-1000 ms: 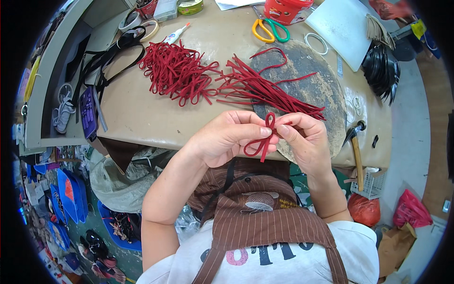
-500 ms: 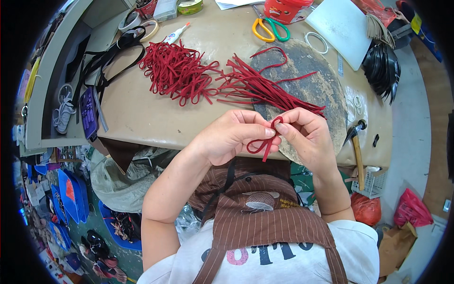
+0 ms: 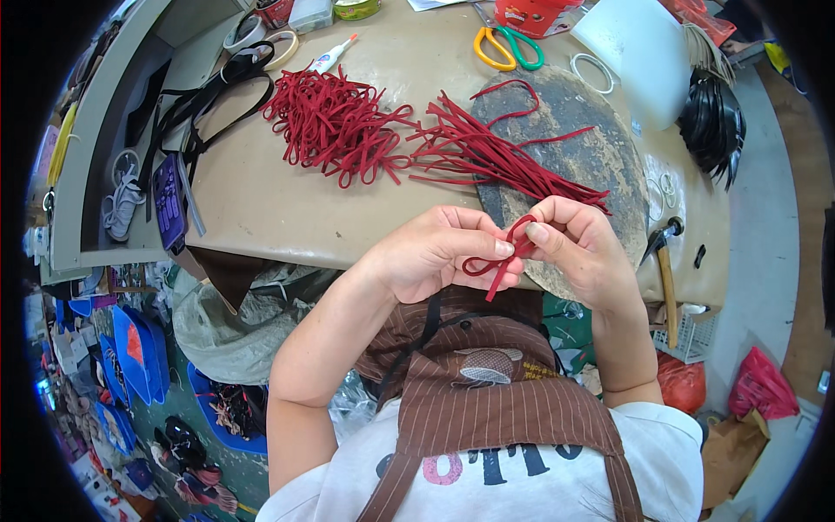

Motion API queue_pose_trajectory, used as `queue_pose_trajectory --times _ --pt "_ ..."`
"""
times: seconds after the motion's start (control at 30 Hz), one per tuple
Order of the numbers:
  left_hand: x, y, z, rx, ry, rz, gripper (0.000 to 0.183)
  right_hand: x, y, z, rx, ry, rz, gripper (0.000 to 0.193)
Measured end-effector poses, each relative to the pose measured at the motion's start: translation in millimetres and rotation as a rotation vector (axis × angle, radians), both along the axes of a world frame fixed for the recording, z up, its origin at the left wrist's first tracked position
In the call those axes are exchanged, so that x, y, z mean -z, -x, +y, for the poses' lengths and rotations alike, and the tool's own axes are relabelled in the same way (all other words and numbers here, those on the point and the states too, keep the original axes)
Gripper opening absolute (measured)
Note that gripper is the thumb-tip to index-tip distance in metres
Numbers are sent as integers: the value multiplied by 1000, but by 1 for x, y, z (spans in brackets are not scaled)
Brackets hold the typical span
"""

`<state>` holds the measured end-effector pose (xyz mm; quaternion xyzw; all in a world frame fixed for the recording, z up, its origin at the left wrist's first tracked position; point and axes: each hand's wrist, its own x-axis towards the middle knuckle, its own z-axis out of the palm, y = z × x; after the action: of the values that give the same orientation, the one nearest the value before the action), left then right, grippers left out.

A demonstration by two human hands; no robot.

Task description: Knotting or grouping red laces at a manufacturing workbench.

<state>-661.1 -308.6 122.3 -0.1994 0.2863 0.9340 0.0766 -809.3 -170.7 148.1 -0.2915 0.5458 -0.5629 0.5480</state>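
Note:
Between my two hands, over the table's front edge, is a dark red cord bow [image 3: 499,270] with loops and a loose tail hanging down. My left hand [image 3: 448,252] pinches it at the middle with thumb and fingers. Thumb and forefinger of my right hand [image 3: 570,239] grip its upper loop. Just beyond lies a bundle of straight red cords [image 3: 513,161], its right part over a round, worn dark board [image 3: 600,143]. Left of that is a heap of tied red cord bows [image 3: 335,126]. Exactly how the knot runs is hidden by my fingertips.
Scissors [image 3: 496,50] with yellow and green handles lie by a red tub [image 3: 532,16]. A hammer [image 3: 668,278] rests at the table's right edge. Black straps [image 3: 204,109] and a glue bottle [image 3: 329,57] are at the left, a white sheet [image 3: 631,52] at the far right.
The whole view has shifted slightly, so things sit a little to the right. My hands stay closed on the cord bow; its upper loop looks somewhat more drawn out.

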Motion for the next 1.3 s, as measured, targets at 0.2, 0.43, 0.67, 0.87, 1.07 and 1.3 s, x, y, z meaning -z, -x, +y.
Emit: queue_pose_trajectory --times 0.2,0.43,0.67,0.87,1.07,1.3 --pt "8 1 -2 -38 8 -14 9 8 0 1 68 47 -124 21" --pt "6 5 -3 -91 53 -41 10 12 6 2 129 66 -86 29" --pt "16 -8 -23 -214 629 102 6 40 20 -12 114 103 605 20" --pt "-19 -21 -84 -976 2108 -343 26 65 125 -32 214 68 1442 14" --pt "-26 24 -23 -617 1867 162 25 -2 104 -22 44 -90 974 8" --pt "-60 55 -15 -279 2062 426 22 -60 63 2 -66 74 328 8"
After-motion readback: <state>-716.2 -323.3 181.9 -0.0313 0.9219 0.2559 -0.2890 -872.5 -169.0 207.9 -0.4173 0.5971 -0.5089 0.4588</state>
